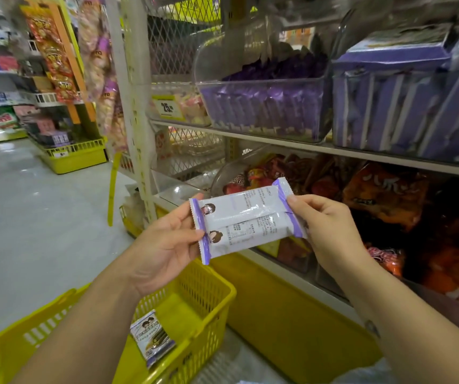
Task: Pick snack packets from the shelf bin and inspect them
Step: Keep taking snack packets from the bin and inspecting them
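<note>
**A:** Where was the snack packet (246,220)?

**B:** At the centre of the frame, held lengthwise between both hands. Its right end sat a little higher, and the printed white face was turned toward the camera. It hung in open air in front of the lower shelf, touching only the fingers.

**A:** How did the hands have it?

**B:** The left hand (164,245) pinched the left crimped purple edge, with the thumb on the front and the fingers curled behind. The right hand (325,231) gripped the right crimped edge the same way, its thumb tip on the purple band and the other fingers folded behind the wrapper.

**A:** And the bin?

**B:** The clear shelf bin (261,106) stood upper centre, well above the packet. It was packed with upright purple packets, and its front wall sat close to the shelf lip (278,141).

**A:** Any room to move?

**B:** Bare floor (28,217) filled the left of the frame. At lower centre, under the left forearm, a yellow basket (200,300) stood with its far rim near the yellow base (278,314) of the shelving. A second packet (152,338) lay inside it. On the right it was tighter: the lower bin (389,200) of orange and red bags sat just behind the right hand.
</note>
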A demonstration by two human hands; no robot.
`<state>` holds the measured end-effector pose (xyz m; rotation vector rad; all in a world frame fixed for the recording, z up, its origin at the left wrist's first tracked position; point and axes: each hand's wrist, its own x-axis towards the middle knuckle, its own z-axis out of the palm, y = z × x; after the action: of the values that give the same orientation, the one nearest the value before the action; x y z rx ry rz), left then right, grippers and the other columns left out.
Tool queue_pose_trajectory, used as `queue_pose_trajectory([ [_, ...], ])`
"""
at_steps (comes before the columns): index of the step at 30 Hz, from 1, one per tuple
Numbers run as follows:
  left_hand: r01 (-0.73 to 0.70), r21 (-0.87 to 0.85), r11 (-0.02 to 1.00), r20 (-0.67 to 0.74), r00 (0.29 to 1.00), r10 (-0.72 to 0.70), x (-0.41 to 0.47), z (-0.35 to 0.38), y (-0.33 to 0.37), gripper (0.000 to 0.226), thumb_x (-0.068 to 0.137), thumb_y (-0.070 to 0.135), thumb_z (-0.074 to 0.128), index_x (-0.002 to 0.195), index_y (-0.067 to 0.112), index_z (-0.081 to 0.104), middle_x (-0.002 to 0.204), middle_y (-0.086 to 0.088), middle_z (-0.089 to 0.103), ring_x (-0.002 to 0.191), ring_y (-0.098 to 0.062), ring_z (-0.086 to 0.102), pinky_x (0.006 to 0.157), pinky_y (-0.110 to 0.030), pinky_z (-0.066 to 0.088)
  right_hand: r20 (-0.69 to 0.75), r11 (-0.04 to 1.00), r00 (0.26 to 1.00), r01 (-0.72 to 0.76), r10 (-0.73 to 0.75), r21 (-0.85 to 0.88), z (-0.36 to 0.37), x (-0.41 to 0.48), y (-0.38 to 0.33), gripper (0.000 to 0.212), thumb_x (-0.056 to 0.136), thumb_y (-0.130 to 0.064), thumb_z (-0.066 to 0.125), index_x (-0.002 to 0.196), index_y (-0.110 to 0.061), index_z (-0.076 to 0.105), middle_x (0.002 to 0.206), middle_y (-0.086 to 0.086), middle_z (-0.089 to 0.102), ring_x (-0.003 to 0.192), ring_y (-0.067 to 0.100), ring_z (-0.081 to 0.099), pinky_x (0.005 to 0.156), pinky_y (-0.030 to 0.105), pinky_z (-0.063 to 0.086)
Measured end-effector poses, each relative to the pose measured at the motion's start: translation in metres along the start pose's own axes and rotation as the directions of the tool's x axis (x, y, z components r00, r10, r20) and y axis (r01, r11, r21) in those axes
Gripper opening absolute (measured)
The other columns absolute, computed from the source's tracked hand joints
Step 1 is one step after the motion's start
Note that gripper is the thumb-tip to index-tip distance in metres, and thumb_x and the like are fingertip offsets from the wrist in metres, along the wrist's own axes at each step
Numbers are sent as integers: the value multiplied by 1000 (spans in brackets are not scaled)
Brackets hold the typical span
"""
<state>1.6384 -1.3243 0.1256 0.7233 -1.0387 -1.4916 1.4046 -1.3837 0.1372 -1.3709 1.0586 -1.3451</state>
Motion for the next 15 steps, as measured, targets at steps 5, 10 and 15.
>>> queue_pose_trajectory([
  [5,132,222,966,-140,985,-102,-11,-3,2,40,75,23,67,112,8,63,109,-12,73,93,-21,73,66,-25,58,42,998,999,-36,34,58,-5,-1,-4,19,93,-18,61,80,-11,74,89,16,75,85,32,70,80,41,56],
  [10,70,278,958,-194,981,-16,-15,-3,6,33,66,27,74,92,9,63,99,-14,75,83,-20,74,61,-22,56,86,997,995,-52,46,64,-5,-2,-3,20,94,-18,60,81,-11,74,88,15,75,76,23,69,72,34,55],
  [15,69,321,945,-145,989,-23,-19,-4,10,22,66,31,76,83,17,70,95,-10,75,79,-16,72,63,-23,56,103,997,993,-69,65,35,-3,-1,-1,20,94,-18,59,84,-9,74,87,20,73,72,29,63,66,37,48],
])
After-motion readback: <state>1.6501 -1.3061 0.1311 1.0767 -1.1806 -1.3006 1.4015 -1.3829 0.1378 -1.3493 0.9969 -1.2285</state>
